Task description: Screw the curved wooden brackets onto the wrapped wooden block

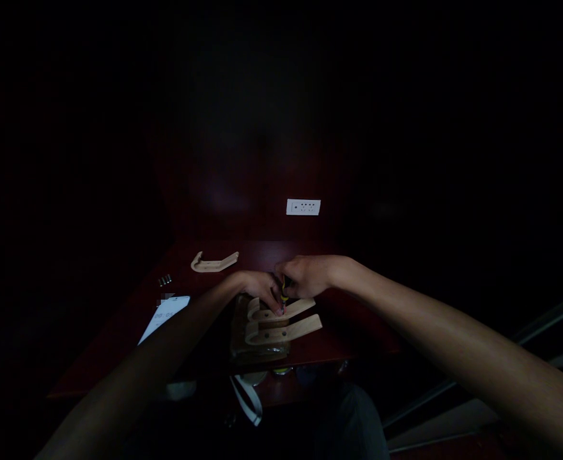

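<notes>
Two curved, light wooden pieces, the nearer one [291,331] and the farther one [303,308], lie side by side across a brown wrapped block [237,342]. Each has dark round holes in its flat part. My right hand [305,276] is closed around a yellow-and-black screwdriver [284,291], held upright above the farther piece. My left hand [263,285] rests on that same piece, its fingertips pinched together at the screwdriver's lower end. Whatever sits between those fingertips is too small and dark to make out.
A third curved wooden piece [214,264] lies at the back left of the dark red table [113,348]. Several small metal cylinders [165,280] and a lit phone [166,315] are on the left. A white socket plate [303,207] is on the wall. A pale strap [250,402] hangs below the table edge.
</notes>
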`<move>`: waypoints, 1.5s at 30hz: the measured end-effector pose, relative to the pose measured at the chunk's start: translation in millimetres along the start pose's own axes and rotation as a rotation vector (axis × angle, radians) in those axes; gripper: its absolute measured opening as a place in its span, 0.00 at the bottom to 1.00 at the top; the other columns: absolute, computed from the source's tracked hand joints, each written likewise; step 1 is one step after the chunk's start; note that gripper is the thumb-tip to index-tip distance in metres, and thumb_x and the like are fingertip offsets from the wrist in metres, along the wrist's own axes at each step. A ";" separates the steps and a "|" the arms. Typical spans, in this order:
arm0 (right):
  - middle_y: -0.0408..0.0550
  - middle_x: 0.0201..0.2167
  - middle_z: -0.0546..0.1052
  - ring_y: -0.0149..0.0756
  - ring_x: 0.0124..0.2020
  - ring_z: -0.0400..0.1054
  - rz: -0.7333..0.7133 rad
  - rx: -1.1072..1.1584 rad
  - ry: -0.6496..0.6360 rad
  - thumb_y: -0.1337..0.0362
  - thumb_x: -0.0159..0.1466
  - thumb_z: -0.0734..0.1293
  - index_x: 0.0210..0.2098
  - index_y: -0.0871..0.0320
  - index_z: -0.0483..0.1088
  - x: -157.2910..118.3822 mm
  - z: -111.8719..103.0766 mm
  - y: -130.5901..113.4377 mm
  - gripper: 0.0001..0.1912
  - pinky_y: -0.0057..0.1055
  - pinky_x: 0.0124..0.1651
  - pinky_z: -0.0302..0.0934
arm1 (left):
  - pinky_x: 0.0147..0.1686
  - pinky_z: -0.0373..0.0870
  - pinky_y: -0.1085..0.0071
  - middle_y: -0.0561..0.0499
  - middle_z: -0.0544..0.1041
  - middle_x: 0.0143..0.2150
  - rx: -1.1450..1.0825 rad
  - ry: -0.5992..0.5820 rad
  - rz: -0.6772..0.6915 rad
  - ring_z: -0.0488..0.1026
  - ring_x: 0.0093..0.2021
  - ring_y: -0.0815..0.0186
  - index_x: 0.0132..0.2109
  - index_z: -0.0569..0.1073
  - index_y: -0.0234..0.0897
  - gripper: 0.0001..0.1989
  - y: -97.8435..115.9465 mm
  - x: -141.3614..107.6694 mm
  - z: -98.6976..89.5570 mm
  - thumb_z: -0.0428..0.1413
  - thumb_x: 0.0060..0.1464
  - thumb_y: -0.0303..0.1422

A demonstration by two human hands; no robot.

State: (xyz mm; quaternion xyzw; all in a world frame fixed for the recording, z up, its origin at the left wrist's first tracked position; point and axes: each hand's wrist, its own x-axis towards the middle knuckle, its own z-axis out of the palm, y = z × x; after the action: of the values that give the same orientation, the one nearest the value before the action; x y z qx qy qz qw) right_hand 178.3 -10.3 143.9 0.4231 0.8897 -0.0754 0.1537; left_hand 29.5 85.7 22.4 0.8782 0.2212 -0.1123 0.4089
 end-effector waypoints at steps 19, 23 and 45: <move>0.56 0.34 0.76 0.38 0.32 0.69 0.020 -0.075 0.013 0.55 0.63 0.60 0.41 0.64 0.71 4.8 -0.4 2.5 0.19 0.29 0.29 0.55 | 0.45 0.66 0.75 0.54 0.80 0.43 -0.051 -0.024 0.056 0.74 0.44 0.64 0.43 0.79 0.41 0.19 -7.9 6.0 -0.5 0.63 0.44 0.44; 0.52 0.38 0.76 0.36 0.33 0.69 0.025 0.028 -0.026 0.56 0.59 0.64 0.47 0.61 0.68 0.6 -1.4 6.6 0.20 0.26 0.28 0.56 | 0.45 0.67 0.74 0.55 0.80 0.41 -0.026 -0.016 0.026 0.74 0.44 0.63 0.42 0.79 0.41 0.19 -4.0 4.5 0.0 0.63 0.44 0.45; 0.55 0.35 0.76 0.37 0.32 0.70 0.019 -0.045 0.011 0.57 0.61 0.63 0.44 0.64 0.71 -1.0 -3.9 -7.0 0.18 0.28 0.27 0.55 | 0.45 0.65 0.75 0.56 0.80 0.42 0.019 0.002 -0.014 0.73 0.45 0.64 0.43 0.79 0.42 0.17 8.0 -4.7 -1.0 0.62 0.45 0.43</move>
State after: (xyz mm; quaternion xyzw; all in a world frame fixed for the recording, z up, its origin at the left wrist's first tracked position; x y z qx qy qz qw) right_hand 172.7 -14.4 147.9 0.4282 0.8881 -0.0515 0.1591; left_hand 29.2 80.5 30.2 0.8806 0.2268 -0.1162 0.3995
